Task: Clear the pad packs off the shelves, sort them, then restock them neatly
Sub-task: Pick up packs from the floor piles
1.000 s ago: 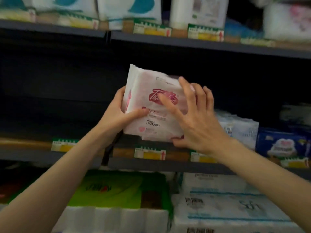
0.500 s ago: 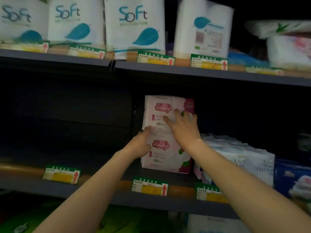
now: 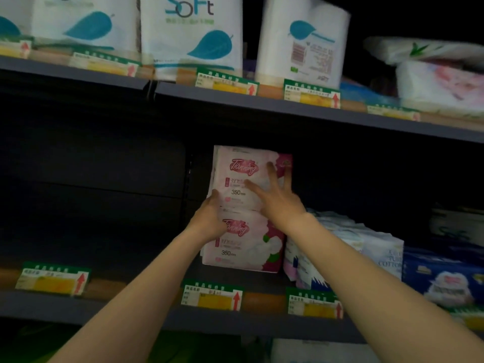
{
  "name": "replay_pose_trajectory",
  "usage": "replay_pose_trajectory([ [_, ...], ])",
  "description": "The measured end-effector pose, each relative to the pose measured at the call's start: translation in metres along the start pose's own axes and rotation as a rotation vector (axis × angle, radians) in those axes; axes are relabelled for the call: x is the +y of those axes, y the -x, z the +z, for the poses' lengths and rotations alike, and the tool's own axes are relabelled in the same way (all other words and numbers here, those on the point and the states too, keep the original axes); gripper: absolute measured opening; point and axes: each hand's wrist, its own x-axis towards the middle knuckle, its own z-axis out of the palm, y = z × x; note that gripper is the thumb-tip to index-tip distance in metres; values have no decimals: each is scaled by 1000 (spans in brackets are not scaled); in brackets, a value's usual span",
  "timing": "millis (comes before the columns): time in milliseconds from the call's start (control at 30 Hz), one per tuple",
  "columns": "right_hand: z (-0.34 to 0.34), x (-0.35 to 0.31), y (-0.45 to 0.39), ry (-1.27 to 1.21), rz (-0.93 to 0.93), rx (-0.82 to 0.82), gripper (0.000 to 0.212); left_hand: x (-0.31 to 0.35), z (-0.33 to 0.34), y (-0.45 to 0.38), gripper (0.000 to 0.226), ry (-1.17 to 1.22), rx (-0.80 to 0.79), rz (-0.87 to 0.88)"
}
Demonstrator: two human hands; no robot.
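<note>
Restocking phase, I'd say: 2 pink packs stacked on the middle shelf (image 3: 146,307). Top pack (image 3: 246,176) sits on bottom pack (image 3: 248,242). Right hand (image 3: 277,200) presses its face, fingers spread flat; left hand (image 3: 209,218) touches its left edge, grip unclear. Left bay looks bare, so most stock is still to go.

Two pink-and-white pad packs stand stacked at the centre of the frame on the middle shelf (image 3: 146,307). The lower pack (image 3: 246,247) stands upright on the shelf, its red script logo and "350 mm" facing out. The upper pack (image 3: 243,176), with the same print, stands upright on top of it, leaning slightly left, its left edge overhanging a little.
</note>
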Motion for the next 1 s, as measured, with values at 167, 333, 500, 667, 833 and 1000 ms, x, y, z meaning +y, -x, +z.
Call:
replay_pose_trajectory([
  [167,-24,-2,17,-37,24,-105,78,-1,-6,30,58,22,15,58],
  [333,3,-44,106,-176,-131,370,57,-29,0,125,44,0,489,273],
  [500,101,-83,229,-401,-380,403,40,-100,44,245,30,-99,428,456],
  [667,224,-149,338,-500,-429,-147,51,-202,115,346,36,-213,-15,142],
  [833,313,-209,419,-467,-462,-834,43,-258,150,418,45,-475,-501,-239],
  [1000,377,-247,430,-511,-368,-967,51,-294,171,450,44,-604,-692,-392],
])
